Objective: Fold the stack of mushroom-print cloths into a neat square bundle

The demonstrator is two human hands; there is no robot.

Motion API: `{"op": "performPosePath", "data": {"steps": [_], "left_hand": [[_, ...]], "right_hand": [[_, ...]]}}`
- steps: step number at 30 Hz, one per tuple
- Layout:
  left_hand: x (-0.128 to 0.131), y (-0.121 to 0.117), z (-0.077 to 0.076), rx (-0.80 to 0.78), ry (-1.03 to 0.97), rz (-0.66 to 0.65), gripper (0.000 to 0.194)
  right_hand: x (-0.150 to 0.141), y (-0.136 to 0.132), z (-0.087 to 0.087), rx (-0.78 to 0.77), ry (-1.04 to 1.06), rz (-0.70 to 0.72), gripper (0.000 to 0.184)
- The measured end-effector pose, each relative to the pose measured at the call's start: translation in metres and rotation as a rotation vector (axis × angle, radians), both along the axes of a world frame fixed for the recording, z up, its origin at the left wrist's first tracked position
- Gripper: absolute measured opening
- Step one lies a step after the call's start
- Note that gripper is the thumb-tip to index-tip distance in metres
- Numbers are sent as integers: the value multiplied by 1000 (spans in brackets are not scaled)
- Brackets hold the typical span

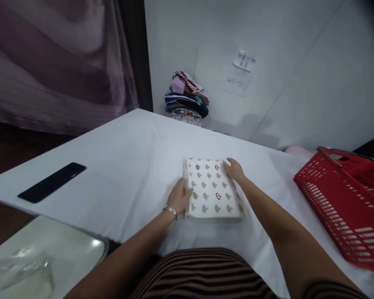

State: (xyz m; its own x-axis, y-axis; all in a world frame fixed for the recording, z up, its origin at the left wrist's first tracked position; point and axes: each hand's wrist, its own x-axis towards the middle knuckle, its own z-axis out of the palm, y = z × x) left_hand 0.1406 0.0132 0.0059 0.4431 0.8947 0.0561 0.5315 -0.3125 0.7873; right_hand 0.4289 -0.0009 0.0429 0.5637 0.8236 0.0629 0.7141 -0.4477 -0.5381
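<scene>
Now the folded cloth (211, 187) lies flat on the white table (118, 166), mushroom print up, with a hand at either side of it! Left hand (178, 197) is on its left edge, thumb on top, fingers loosely curved; right hand (234, 169) touches its far right corner, partly open. Right of the cloth sits the red basket (339, 207); well left, a black phone (52, 182).

Red basket (339, 207) at right; dark phone-like slab (52, 182) at left; papers (240, 70) on wall (286, 45).
</scene>
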Motion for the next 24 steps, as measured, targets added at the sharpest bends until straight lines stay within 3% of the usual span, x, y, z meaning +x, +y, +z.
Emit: {"op": "performPosePath", "data": {"steps": [2, 6, 9, 12, 15, 19, 22, 24], "left_hand": [[8, 15, 7, -151, 30, 36, 42], [20, 35, 13, -279, 16, 74, 40], [24, 43, 10, -299, -10, 131, 48], [26, 44, 6, -316, -50, 174, 58], [34, 29, 6, -380, -163, 205, 62], [63, -25, 10, -593, -377, 162, 64], [82, -60, 9, -703, -394, 75, 65], [83, -65, 7, -683, -341, 41, 62]], "right_hand": [[9, -30, -5, -89, 253, -143, 59], [0, -72, -14, -150, 503, -201, 69], [-13, -82, -18, -123, 526, -183, 71], [-14, -77, -17, -68, 609, -82, 57], [6, -62, -7, -40, 623, -60, 58], [56, -28, 17, -46, 226, -11, 63], [84, -6, 27, -48, 131, -28, 58], [90, 0, 27, -14, 155, -38, 51]]}}
